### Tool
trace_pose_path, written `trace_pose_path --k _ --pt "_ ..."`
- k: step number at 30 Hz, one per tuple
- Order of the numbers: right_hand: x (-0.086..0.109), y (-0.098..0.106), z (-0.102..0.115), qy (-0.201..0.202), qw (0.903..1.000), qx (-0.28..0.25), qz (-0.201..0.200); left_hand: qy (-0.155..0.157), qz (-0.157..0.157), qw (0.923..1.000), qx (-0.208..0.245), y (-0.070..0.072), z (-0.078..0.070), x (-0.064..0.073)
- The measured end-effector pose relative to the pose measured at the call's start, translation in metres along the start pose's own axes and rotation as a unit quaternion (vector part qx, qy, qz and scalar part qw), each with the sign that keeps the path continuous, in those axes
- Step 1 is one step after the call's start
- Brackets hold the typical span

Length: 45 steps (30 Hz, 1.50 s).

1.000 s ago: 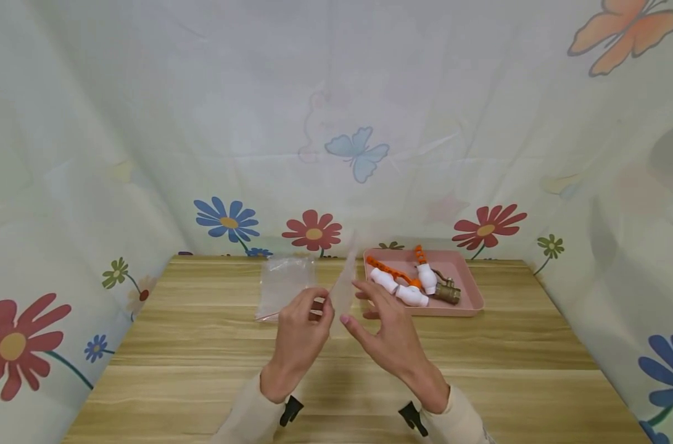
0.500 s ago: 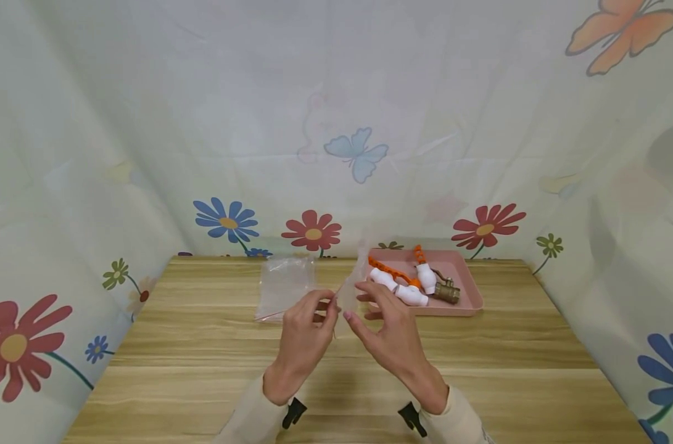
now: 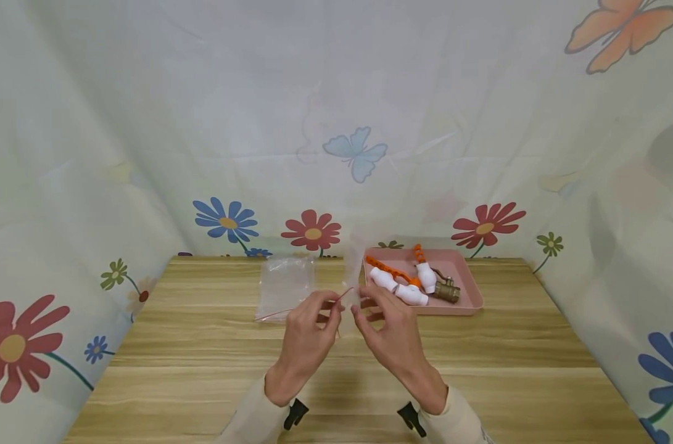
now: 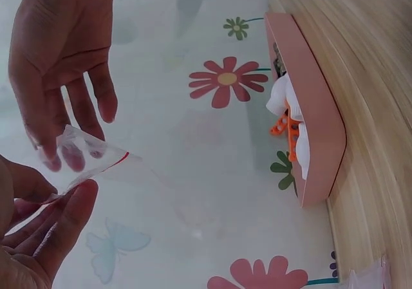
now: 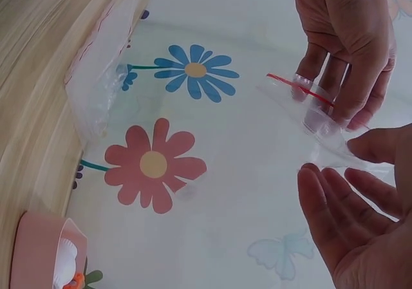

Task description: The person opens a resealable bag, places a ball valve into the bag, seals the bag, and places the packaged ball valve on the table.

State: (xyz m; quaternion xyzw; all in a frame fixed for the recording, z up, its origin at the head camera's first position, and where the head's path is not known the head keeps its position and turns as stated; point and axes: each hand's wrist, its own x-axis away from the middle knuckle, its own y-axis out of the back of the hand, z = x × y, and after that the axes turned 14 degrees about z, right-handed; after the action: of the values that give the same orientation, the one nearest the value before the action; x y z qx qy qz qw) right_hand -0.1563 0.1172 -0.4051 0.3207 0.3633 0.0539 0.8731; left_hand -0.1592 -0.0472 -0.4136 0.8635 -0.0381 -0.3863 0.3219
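Note:
A clear zip bag (image 4: 96,155) with a red strip along its mouth is held up above the table. My left hand (image 3: 308,330) pinches it near the red-striped edge between thumb and fingers. My right hand (image 3: 394,330) is on the bag's other side, its thumb and fingers spread apart. In the right wrist view, the right thumb lies against the plastic (image 5: 315,125), with the fingertips close to its lower edge. Seen from the left wrist, some right fingers show through the film. Much of the transparent bag is hard to make out.
More clear bags (image 3: 286,283) with red strips lie flat at the table's back left. A pink tray (image 3: 472,302) at the back right holds white fittings (image 3: 411,295) with orange perforated handles (image 3: 388,267) and a brass-coloured fitting (image 3: 447,292). A floral curtain (image 3: 336,92) surrounds the table.
The bag has turned in the left fingers, so its red edge now slants toward the right hand. My left hand has shifted slightly right, and the hands are closer together.

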Motion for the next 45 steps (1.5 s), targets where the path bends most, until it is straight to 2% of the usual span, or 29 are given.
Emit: trace_pose_path --k 6,13,21,30,37,45 --pt "-0.001 0.001 0.000 0.019 0.9993 0.024 -0.022 -0.001 -0.007 1.0000 0.003 -0.001 0.003 0.001" --pt "0.001 0.003 -0.001 0.015 0.9990 0.032 -0.026 -0.001 -0.014 0.9999 -0.007 0.002 0.006 0.003" --pt "0.002 0.005 -0.005 0.021 0.9980 0.045 -0.039 -0.031 -0.054 0.9971 -0.044 0.005 0.011 0.003" --pt "0.002 0.008 -0.010 0.024 0.9967 0.053 -0.057 -0.036 -0.085 0.9939 -0.060 0.011 0.018 0.003" --pt "0.003 0.011 -0.016 0.022 0.9962 0.048 -0.070 -0.031 -0.081 0.9941 -0.065 0.015 0.020 0.002" --pt "0.007 0.017 -0.022 -0.001 0.9972 0.036 -0.065 -0.019 -0.052 0.9962 -0.067 0.019 0.019 0.003"
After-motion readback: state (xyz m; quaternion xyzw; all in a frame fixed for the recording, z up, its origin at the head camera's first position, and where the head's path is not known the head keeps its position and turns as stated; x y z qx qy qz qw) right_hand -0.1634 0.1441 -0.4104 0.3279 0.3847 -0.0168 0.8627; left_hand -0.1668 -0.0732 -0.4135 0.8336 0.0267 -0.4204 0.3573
